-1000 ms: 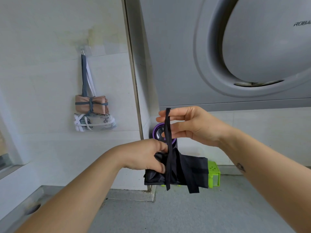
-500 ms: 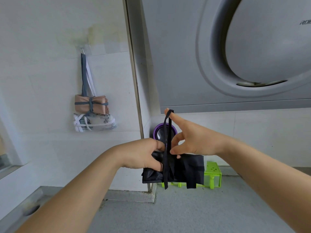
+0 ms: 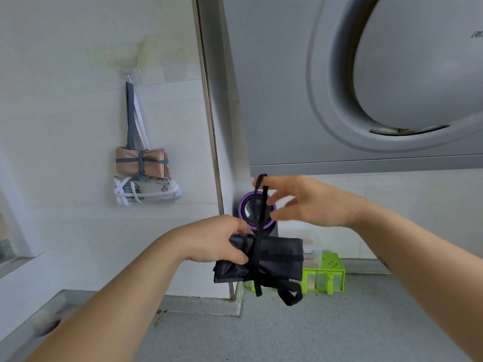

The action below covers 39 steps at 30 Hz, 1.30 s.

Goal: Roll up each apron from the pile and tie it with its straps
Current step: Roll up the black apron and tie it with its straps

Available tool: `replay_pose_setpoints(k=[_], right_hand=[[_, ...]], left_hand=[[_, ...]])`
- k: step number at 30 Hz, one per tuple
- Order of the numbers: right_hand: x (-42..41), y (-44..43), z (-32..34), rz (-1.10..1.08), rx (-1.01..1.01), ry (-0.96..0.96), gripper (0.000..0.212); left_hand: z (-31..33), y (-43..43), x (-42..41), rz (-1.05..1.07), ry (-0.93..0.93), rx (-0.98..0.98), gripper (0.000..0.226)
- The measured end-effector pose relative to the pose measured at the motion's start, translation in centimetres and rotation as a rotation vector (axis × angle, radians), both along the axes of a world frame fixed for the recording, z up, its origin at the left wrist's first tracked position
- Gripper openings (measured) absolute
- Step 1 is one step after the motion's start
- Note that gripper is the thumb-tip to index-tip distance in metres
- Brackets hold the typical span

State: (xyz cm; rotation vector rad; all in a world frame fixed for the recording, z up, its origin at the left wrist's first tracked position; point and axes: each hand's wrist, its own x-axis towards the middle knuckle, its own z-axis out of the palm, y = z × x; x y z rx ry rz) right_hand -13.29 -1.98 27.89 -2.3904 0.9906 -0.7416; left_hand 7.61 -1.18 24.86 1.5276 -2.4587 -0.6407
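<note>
A rolled black apron (image 3: 277,259) hangs in the air in front of me, with black straps wound round its middle. My left hand (image 3: 217,239) grips the roll's left end. Above it my right hand (image 3: 300,202) has a loop of the black strap (image 3: 260,205) hooked over its raised index finger, the other fingers spread. Two strap ends dangle below the roll. On the left wall a rolled tan apron (image 3: 141,163) tied with grey straps and a rolled white patterned apron (image 3: 149,190) tied with white straps hang from a hook.
A grey range hood (image 3: 366,87) fills the upper right. Behind the roll stand a purple-rimmed round device (image 3: 257,212) and a lime-green plastic box (image 3: 324,275) on the grey counter (image 3: 313,330). A metal wall trim (image 3: 209,113) runs down the middle.
My right hand has lifted away from the roll and drawn the strap loop up on its index finger. The roll has shifted slightly right and tilted. My left hand keeps its grip.
</note>
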Motion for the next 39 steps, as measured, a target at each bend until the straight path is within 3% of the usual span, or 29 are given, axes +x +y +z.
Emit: replay_pose_setpoints(k=[5,7,11,14,17,19,28,33,39], right_hand=[[1.0,-2.0,-0.6,-0.051,0.012,-0.257,0.044],[0.9,-2.8,-0.7,-0.110,0.010,-0.272,0.041],[-0.1,-3.7,-2.0,-0.160,0.104,-0.180,0.014],[-0.7,-2.8,-4.6,-0.192,0.267,-0.211,0.045],[0.8,-0.7,-7.2,-0.122,0.312,-0.188,0.024],[2.3,-0.5,-8.8,-0.095,0.341,-0.214,0.027],[4.9,1.0,-9.5,-0.062,0.412,-0.482,0.039],[5.2,2.3,-7.7,-0.172,0.112,-0.331,0.035],[5.1,3.0,-5.9,-0.166,-0.066,-0.370,0.028]], left_hand=[[0.1,0.8,-0.6,-0.112,0.094,0.038,0.031],[0.3,1.3,-0.8,-0.158,0.118,0.026,0.026],[1.3,2.4,-0.5,-0.155,0.293,0.038,0.026],[2.2,2.5,0.5,-0.053,0.468,0.018,0.029],[2.2,1.5,1.4,0.133,0.620,-0.057,0.034],[1.5,0.5,1.7,0.255,0.669,-0.092,0.034],[-1.6,-2.0,1.8,0.497,0.588,-0.232,0.016],[-2.1,-2.5,1.1,0.513,0.554,-0.320,0.015],[-2.2,-2.0,-0.1,0.464,0.351,-0.485,0.015]])
